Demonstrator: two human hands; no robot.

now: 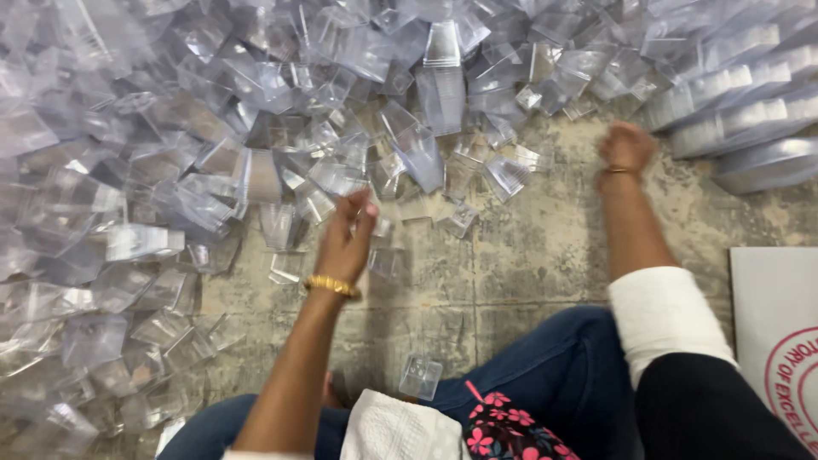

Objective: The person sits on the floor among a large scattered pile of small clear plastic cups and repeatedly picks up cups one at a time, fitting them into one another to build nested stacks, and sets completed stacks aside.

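Countless clear plastic cups (204, 153) heaped, stained concrete floor (528, 255), white board (771, 324)

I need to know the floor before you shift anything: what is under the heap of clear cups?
At the edge of the heap of clear cups a stained concrete floor shows. Under the heap itself the cups cover everything, so nothing can be seen there.

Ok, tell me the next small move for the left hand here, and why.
Probably ease the left hand forward onto the nearest clear plastic cup at the edge of the pile. Its fingers look open and empty, hovering just short of loose cups, while the right hand is off by the stacked cups.
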